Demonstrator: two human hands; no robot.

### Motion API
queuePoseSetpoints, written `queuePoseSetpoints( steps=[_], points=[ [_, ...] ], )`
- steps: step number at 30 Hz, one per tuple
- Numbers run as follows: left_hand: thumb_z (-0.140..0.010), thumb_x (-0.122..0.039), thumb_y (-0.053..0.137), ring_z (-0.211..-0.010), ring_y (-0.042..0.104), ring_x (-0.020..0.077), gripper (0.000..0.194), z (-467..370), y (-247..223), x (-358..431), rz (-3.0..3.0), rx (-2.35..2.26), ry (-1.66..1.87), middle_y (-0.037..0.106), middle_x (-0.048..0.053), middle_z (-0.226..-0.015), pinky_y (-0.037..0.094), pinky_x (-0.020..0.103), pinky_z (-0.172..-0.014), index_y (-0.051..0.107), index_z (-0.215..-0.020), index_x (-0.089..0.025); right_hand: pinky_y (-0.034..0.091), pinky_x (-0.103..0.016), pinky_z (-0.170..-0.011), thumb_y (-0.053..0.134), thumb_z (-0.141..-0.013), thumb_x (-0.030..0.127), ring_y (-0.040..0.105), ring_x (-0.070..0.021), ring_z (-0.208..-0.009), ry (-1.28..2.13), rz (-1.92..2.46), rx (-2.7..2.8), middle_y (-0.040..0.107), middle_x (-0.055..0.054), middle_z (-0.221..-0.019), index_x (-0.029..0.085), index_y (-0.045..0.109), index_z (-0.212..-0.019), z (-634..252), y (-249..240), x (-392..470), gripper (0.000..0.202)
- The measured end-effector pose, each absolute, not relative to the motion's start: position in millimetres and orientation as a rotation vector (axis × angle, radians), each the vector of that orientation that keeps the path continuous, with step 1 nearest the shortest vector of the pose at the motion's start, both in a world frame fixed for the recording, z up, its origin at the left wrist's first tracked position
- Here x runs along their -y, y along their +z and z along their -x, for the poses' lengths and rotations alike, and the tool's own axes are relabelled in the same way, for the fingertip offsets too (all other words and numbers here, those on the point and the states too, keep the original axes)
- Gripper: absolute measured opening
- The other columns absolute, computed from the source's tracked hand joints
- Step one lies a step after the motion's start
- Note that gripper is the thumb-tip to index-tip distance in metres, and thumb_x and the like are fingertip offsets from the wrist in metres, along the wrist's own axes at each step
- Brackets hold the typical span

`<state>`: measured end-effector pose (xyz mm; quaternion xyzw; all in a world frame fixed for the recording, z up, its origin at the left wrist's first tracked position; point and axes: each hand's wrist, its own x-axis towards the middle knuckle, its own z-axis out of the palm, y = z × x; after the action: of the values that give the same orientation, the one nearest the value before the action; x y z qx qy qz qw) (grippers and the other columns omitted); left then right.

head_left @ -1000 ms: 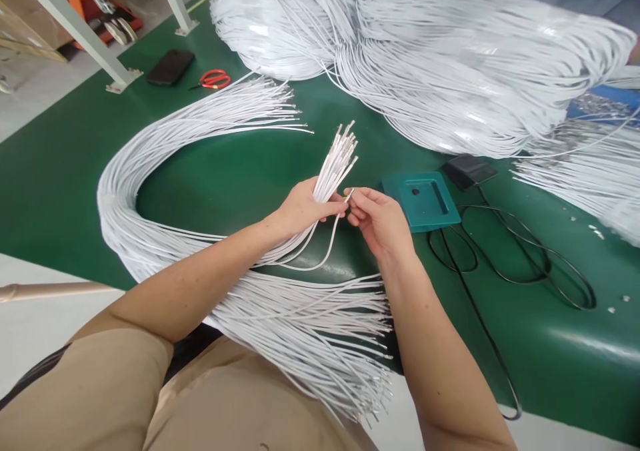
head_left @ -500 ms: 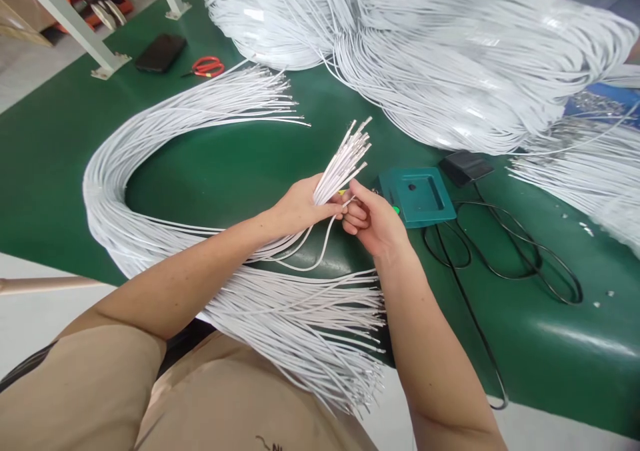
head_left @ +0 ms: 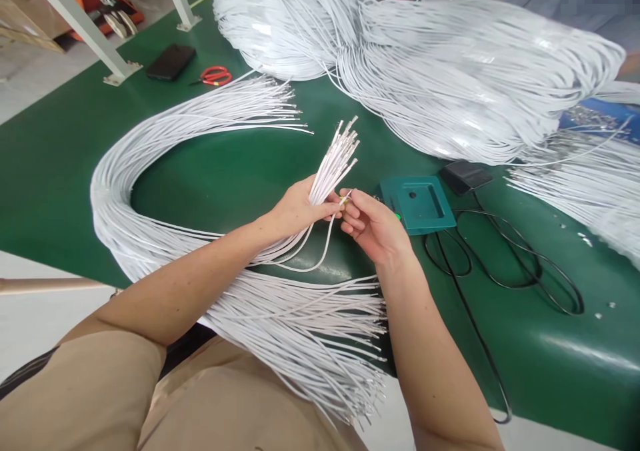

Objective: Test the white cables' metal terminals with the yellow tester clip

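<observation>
My left hand (head_left: pixel 296 208) is closed around a bunch of white wires (head_left: pixel 331 170), whose metal-tipped ends point up and away from me. One loose white wire (head_left: pixel 327 246) curves up from below and passes under the left thumb. At its tip, the fingers of my right hand (head_left: pixel 379 223) are curled in a pinch, with the thumb and index finger against the end. The bunch trails back into a long curved hank of wires (head_left: pixel 113 178) on the table. More wire ends (head_left: pixel 350 364) lie between my forearms, near my body.
A teal device (head_left: pixel 425 204) with a black cable (head_left: pixel 520 221) stands right of my right hand. Large coils of white wire (head_left: pixel 450 71) fill the back. Red-handled scissors (head_left: pixel 216 76) and a dark flat case (head_left: pixel 171 62) lie at the back left. Another person's sleeve (head_left: pixel 540 11) shows behind the coils.
The view has shifted slightly, so the table items appear a little lower. My right thumb and index finger have come to the tip of the single wire. My left hand keeps its hold.
</observation>
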<state>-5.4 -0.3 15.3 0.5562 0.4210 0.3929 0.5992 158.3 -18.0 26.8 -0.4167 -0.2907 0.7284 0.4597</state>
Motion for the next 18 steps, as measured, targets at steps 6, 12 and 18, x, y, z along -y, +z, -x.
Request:
queuePoseSetpoints(
  steps=[6,12,18],
  points=[
    [-0.074,-0.02,0.074,-0.067,0.065,0.0095,0.037,5.9,15.6,-0.2,-1.175,-0.894,0.927,0.064,-0.001,-0.079,0.055,0.022,-0.063,0.059,-0.107,-0.014,0.048,-0.025,-0.056,0.07,-0.076,0.04,0.048,-0.0084,-0.054,1.207,1.312,1.104,0.061,0.002,-0.068,0.017,0.072,-0.084,-148.9,24.3,21.5,0.025],
    [-0.075,-0.011,0.071,-0.069,0.066,0.0077,0.039,6.2,20.3,1.4,-0.966,-0.893,0.802,0.066,0.001,-0.081,0.055,0.019,-0.065,0.064,-0.114,-0.014,0.044,-0.03,-0.066,0.049,-0.091,0.026,0.054,-0.0151,-0.069,0.32,1.491,1.758,0.06,-0.003,-0.075,0.018,0.06,-0.072,-147.5,14.9,24.6,0.023],
    [-0.076,-0.006,0.068,-0.07,0.067,0.0078,0.036,9.1,20.0,-1.7,-0.844,-0.877,0.751,0.068,0.002,-0.08,0.055,0.018,-0.066,0.066,-0.111,-0.013,0.04,-0.031,-0.068,0.035,-0.097,0.02,0.05,-0.018,-0.07,-0.285,1.427,2.197,0.057,-0.007,-0.075,0.018,0.058,-0.072,-148.2,13.0,25.0,0.034]
  ],
)
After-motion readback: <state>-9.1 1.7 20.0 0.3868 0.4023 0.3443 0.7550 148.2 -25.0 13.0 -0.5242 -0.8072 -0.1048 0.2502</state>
